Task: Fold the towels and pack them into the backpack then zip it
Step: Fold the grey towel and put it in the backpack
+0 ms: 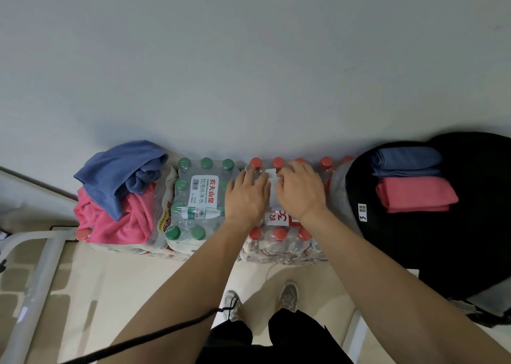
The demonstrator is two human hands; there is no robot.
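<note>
Feet: my shoes at 6 o'clock on the pale floor. I'm standing right up against the stacked water packs.
Left hand: my left hand lies flat on the red-capped pack, fingers straight and close together, palm pressing down.
Right hand: my right hand sits just beside it at 3 o'clock, knuckles bent and fingertips tucked out of sight. Pinching or only pressing, I cannot tell.
Between the hands: a narrow white piece, and both hands touch it. Cloth or the pack's label? Too hidden to call.
Step in hand: my read is a fold worked on top of the pack, with two towels done and two to go.
Doing it well: bottle caps make a lumpy bed. So the left palm anchors flat, edges meet squarely, and I smooth toward 12 o'clock before lifting.
Unfolded towels: the crumpled blue towel lies on the crumpled pink towel. They sit at 9 to 10 o'clock of my left hand, past the green-capped pack and well apart, so that's a reach across.
Backpack: the black backpack lies open, near my right hand at 3 o'clock.
Packed: the folded pink towel lies on the near side and the folded blue towel touches it on the far side, both lying in the backpack.
Far: a plain wall at 12 o'clock.
</note>
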